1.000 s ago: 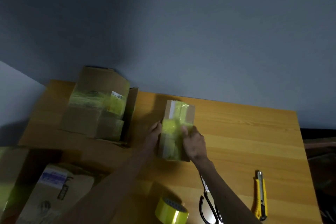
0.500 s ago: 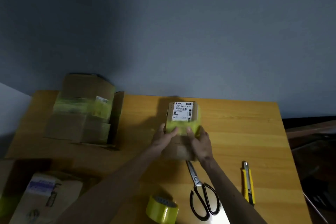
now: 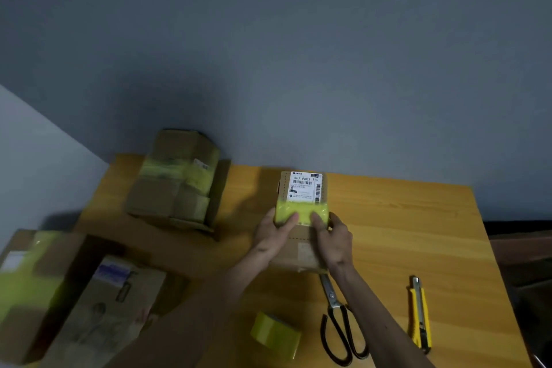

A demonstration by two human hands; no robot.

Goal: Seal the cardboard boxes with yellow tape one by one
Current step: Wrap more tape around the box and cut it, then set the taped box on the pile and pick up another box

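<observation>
Where the blue-grey wall (image 3: 298, 69) meets it, a wooden surface (image 3: 403, 233) fills the lower half of the view in dim light. At its middle stands a small cardboard box (image 3: 301, 251), its long axis running away from the person toward the wall, the white shipping label (image 3: 304, 188) at the far end of its top face. A band of yellow tape (image 3: 301, 212) crosses the box from side to side just below the label. The left hand (image 3: 273, 236) and the right hand (image 3: 336, 242) clasp the box from either side, thumbs pressed flat on the tape band. Whether the box holds anything cannot be told.

At the near edge lie a roll of yellow tape (image 3: 276, 334), black-handled scissors (image 3: 337, 323) with blades pointing toward the box, and a yellow utility knife (image 3: 419, 314) further right. A taped stack of boxes (image 3: 176, 179) sits at the far left, and two more cartons (image 3: 74, 302) lie blurred at the lower left.
</observation>
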